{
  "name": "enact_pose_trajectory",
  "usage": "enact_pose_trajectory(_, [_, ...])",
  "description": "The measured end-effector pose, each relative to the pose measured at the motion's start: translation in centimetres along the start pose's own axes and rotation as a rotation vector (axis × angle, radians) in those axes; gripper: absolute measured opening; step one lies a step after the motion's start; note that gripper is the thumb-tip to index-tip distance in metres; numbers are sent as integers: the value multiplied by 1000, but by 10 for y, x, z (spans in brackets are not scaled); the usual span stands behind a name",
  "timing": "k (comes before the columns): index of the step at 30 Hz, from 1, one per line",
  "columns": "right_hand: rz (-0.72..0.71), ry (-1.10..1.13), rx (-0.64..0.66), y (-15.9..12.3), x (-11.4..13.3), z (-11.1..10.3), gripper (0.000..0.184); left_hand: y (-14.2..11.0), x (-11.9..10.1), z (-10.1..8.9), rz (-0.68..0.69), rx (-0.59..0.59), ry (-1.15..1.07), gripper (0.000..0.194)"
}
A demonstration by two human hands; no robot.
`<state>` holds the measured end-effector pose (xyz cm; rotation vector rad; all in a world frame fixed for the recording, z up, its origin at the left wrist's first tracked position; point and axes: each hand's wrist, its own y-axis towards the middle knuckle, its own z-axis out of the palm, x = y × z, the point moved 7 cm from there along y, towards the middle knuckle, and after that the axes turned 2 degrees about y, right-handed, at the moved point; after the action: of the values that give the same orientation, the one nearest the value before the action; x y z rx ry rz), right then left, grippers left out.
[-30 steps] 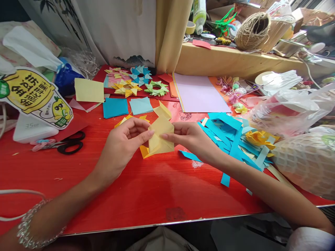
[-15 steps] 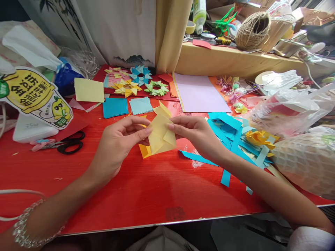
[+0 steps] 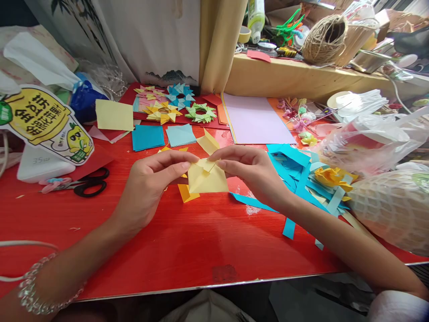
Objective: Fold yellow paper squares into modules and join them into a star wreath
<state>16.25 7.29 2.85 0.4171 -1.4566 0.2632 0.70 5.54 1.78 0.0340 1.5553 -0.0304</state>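
Between my two hands is a pale yellow sheet of origami paper [image 3: 208, 180], held up over the red table with creases and small folded flaps along its top edge. My left hand [image 3: 154, 181] pinches its upper left corner between thumb and fingers. The thumb and index finger of my right hand [image 3: 246, 170] grip the top edge near the right corner. Just behind it lies another folded pale yellow piece [image 3: 208, 141]. Folded orange-yellow pieces [image 3: 187, 194] rest below and behind the sheet, partly covered by it and my left hand.
Blue paper squares [image 3: 148, 137] and light blue squares [image 3: 181, 135] sit behind my hands, with folded paper rings [image 3: 200, 113] farther back. Black-handled scissors [image 3: 90, 182] lie left. Blue paper strips [image 3: 295, 174] pile up at right, beside a plastic bag [image 3: 375, 138]. A lilac sheet [image 3: 258, 118] lies at back.
The pale yellow paper has been turned between my hands, so its folded flaps now sit along the top. My right hand has shifted slightly up and both hands' fingertips are closer together.
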Motion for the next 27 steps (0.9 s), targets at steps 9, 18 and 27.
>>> enact_pose_trajectory(9, [-84, -156, -68, -7, 7, 1, 11, -4, -3, 1, 85, -23, 91, 9])
enact_pose_trajectory(18, [30, -136, -14, -4, -3, 3, 19, -3, -5, 8, 82, 76, 278, 20])
enact_pose_trajectory(27, [58, -224, 65, -4, -5, 8, 24, 0, 1, 5, 11, 61, 398, 18])
